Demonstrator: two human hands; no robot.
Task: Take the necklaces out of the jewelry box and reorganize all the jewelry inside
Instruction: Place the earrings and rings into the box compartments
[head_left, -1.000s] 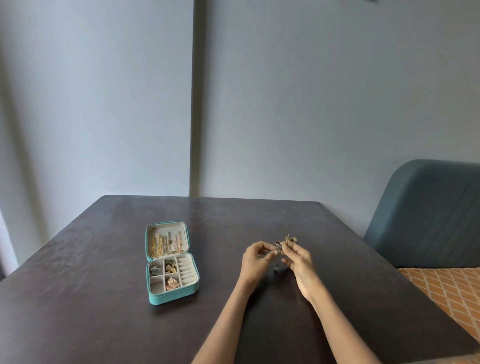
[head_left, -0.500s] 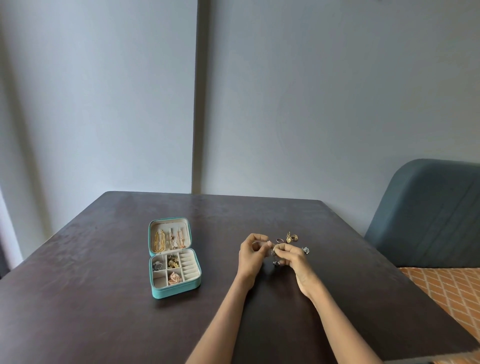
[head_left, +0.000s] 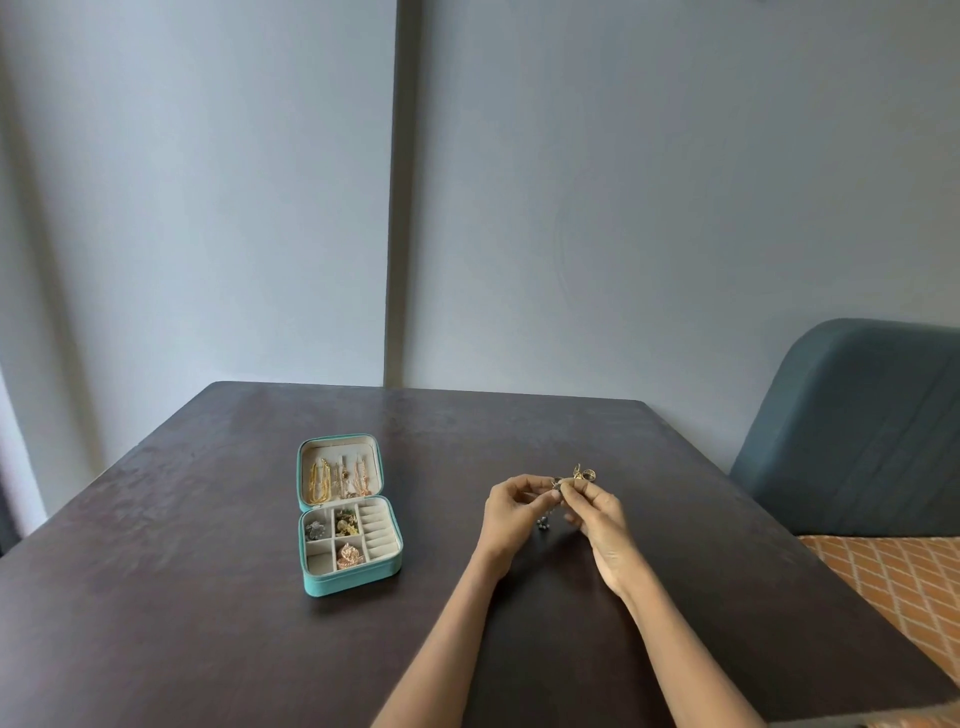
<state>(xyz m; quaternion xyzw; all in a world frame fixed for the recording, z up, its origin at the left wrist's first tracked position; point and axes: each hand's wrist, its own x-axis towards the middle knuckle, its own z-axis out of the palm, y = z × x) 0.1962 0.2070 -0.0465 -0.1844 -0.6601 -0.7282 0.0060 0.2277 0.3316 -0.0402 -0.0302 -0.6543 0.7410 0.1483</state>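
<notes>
Jewelry pinched between the two hands is the likeliest thing to go astray: the small gold pieces (head_left: 583, 474) stand just beyond the fingertips at about 12 o'clock from the knuckles, and they look tangled together, so a hard tug to part them could, I judge, bend a link or flick a piece across the dark table (head_left: 208, 597) and off its edge. Nearest the viewer, both forearms reach in from 6 o'clock. The left hand (head_left: 511, 512) has its fingers curled, tips meeting on a fine bit of the cluster; the right hand (head_left: 597, 514) is likewise curled, thumb and forefinger closed on the same cluster from the 3 o'clock side. A small dark piece (head_left: 544, 526) sits below and between the hands; whether it hangs or rests on the table I cannot tell.

Farther off, at 9 o'clock from the hands and well apart, the teal jewelry box (head_left: 348, 579) lies open. Chains (head_left: 337, 480) hang in its lid, so the necklaces are not all out yet; loose pieces fill several front compartments. Reaching across carelessly might knock it.
</notes>
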